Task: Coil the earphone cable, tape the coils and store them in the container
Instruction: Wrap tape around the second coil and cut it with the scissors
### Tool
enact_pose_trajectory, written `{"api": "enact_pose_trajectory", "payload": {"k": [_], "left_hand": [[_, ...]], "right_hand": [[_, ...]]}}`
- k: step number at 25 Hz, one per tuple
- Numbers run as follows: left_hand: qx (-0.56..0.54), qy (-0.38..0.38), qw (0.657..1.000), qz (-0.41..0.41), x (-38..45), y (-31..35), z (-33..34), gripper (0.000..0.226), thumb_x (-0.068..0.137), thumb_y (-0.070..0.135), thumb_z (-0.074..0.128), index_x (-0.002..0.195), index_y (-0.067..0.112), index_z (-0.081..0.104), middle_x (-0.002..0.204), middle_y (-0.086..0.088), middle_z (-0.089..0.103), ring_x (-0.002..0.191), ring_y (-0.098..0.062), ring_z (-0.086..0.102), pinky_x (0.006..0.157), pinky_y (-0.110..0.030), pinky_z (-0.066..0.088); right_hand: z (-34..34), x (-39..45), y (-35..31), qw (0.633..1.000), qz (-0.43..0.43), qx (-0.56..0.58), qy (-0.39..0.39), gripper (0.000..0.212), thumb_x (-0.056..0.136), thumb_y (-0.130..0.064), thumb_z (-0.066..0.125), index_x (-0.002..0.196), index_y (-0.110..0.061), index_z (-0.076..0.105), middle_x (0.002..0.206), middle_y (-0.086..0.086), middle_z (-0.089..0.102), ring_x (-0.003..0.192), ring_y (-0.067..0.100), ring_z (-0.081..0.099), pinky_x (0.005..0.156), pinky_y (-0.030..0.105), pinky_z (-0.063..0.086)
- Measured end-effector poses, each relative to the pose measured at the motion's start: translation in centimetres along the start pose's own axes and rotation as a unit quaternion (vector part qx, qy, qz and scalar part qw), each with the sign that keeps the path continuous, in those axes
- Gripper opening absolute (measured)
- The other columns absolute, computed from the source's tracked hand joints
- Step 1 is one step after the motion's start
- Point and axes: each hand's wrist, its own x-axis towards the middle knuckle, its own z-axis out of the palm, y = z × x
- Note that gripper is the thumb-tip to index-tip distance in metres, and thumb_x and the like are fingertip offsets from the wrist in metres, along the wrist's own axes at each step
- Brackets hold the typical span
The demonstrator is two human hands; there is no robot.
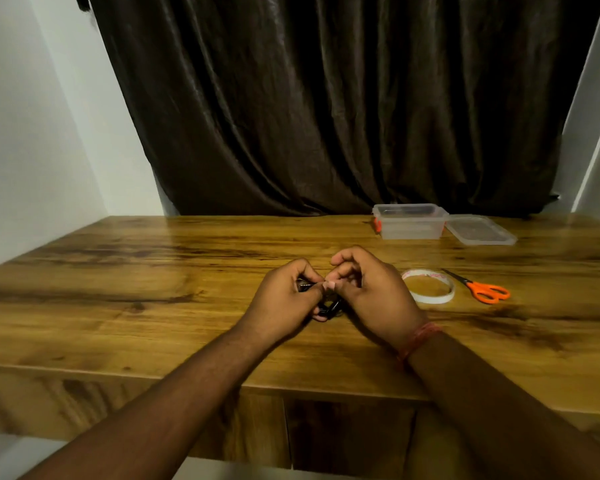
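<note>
I hold the earphone cable (328, 306) between my hands above the table (153, 289); it is black, thin and bunched into small loops, mostly hidden. My left hand (284, 296) has its grip clenched on the coil, and my right hand (368, 289) pinches it at the top. Red print runs around the tape roll (430, 287), too small to read. The container (409, 221) stands open far right.
</note>
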Motion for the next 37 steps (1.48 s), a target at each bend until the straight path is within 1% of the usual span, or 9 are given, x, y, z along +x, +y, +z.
{"api": "enact_pose_trajectory", "payload": {"k": [4, 9, 13, 16, 21, 24, 28, 31, 37], "left_hand": [[-0.127, -0.038, 0.989, -0.058, 0.3, 0.2, 0.0, 0.013, 0.092, -0.002, 0.062, 0.086, 0.006, 0.055, 0.058, -0.010, 0.054, 0.048, -0.015, 0.057, 0.052, -0.036, 0.060], [-0.217, -0.089, 0.967, -0.099, 0.4, 0.7, -0.6, 0.014, 0.095, -0.005, 0.054, 0.085, 0.005, 0.055, 0.065, -0.011, 0.057, 0.053, -0.014, 0.056, 0.056, -0.042, 0.062], [-0.243, -0.087, 0.958, -0.122, 0.6, 0.8, -0.9, 0.018, 0.095, -0.005, 0.053, 0.083, 0.007, 0.052, 0.070, -0.013, 0.057, 0.051, -0.012, 0.056, 0.053, -0.041, 0.061], [-0.242, -0.079, 0.959, -0.125, 0.7, 0.6, -1.0, 0.019, 0.095, -0.006, 0.053, 0.083, 0.009, 0.051, 0.068, -0.011, 0.059, 0.050, -0.011, 0.056, 0.050, -0.038, 0.059], [-0.240, -0.084, 0.960, -0.120, 0.9, 0.5, -1.0, 0.017, 0.096, -0.003, 0.054, 0.085, 0.009, 0.053, 0.063, -0.005, 0.059, 0.050, -0.010, 0.056, 0.049, -0.035, 0.058], [-0.248, -0.065, 0.959, -0.124, 0.9, 0.4, -0.9, 0.017, 0.095, -0.002, 0.056, 0.083, 0.009, 0.053, 0.059, -0.004, 0.058, 0.047, -0.010, 0.056, 0.048, -0.033, 0.058], [-0.248, -0.043, 0.957, -0.141, 0.8, 0.5, -1.1, 0.017, 0.096, -0.002, 0.054, 0.082, 0.007, 0.055, 0.055, -0.007, 0.054, 0.048, -0.015, 0.056, 0.046, -0.030, 0.057], [-0.266, -0.030, 0.952, -0.146, 0.8, 0.7, -1.3, 0.011, 0.095, -0.001, 0.056, 0.086, 0.005, 0.058, 0.058, -0.007, 0.054, 0.051, -0.015, 0.055, 0.046, -0.028, 0.056], [-0.282, -0.004, 0.948, -0.144, 0.8, 0.8, -1.4, 0.005, 0.093, -0.001, 0.059, 0.096, 0.004, 0.060, 0.060, -0.006, 0.057, 0.054, -0.013, 0.058, 0.047, -0.029, 0.057]], "right_hand": [[0.6, -0.2, -0.1, 0.994, -0.063, -0.085, -0.010, 0.035, 0.087, -0.008, 0.065, 0.105, -0.034, 0.052, 0.092, -0.016, 0.057, 0.085, -0.003, 0.056, 0.068, 0.008, 0.043], [0.7, -0.2, -0.3, 0.981, -0.124, -0.148, 0.000, 0.039, 0.083, -0.004, 0.062, 0.104, -0.034, 0.049, 0.089, -0.022, 0.050, 0.084, 0.001, 0.052, 0.066, 0.014, 0.041], [0.5, -0.2, -0.8, 0.956, -0.192, -0.222, -0.014, 0.031, 0.082, -0.006, 0.061, 0.105, -0.024, 0.053, 0.097, -0.012, 0.057, 0.091, 0.011, 0.053, 0.071, 0.026, 0.040], [0.5, -0.1, -1.1, 0.936, -0.227, -0.270, -0.021, 0.023, 0.083, -0.007, 0.061, 0.102, -0.018, 0.055, 0.099, -0.003, 0.060, 0.092, 0.017, 0.053, 0.073, 0.028, 0.037], [0.5, -0.4, -1.4, 0.922, -0.250, -0.295, -0.010, 0.026, 0.079, -0.002, 0.060, 0.100, -0.018, 0.056, 0.094, -0.001, 0.060, 0.087, 0.020, 0.054, 0.070, 0.027, 0.036], [0.6, -0.5, -1.7, 0.911, -0.266, -0.317, -0.003, 0.026, 0.076, -0.009, 0.063, 0.098, -0.019, 0.053, 0.093, -0.002, 0.057, 0.082, 0.020, 0.053, 0.065, 0.025, 0.031], [1.0, -0.7, -1.9, 0.898, -0.269, -0.347, -0.020, 0.035, 0.076, -0.015, 0.064, 0.107, -0.022, 0.050, 0.099, -0.002, 0.059, 0.084, 0.021, 0.058, 0.063, 0.033, 0.046], [1.2, -1.0, -1.8, 0.889, -0.274, -0.366, -0.034, 0.036, 0.080, -0.013, 0.066, 0.112, -0.020, 0.053, 0.099, -0.002, 0.062, 0.083, 0.021, 0.062, 0.061, 0.033, 0.050], [0.9, -0.7, -1.6, 0.901, -0.274, -0.330, -0.061, 0.037, 0.088, -0.010, 0.061, 0.123, -0.020, 0.053, 0.113, 0.001, 0.067, 0.104, 0.017, 0.061, 0.085, 0.026, 0.048]]}}
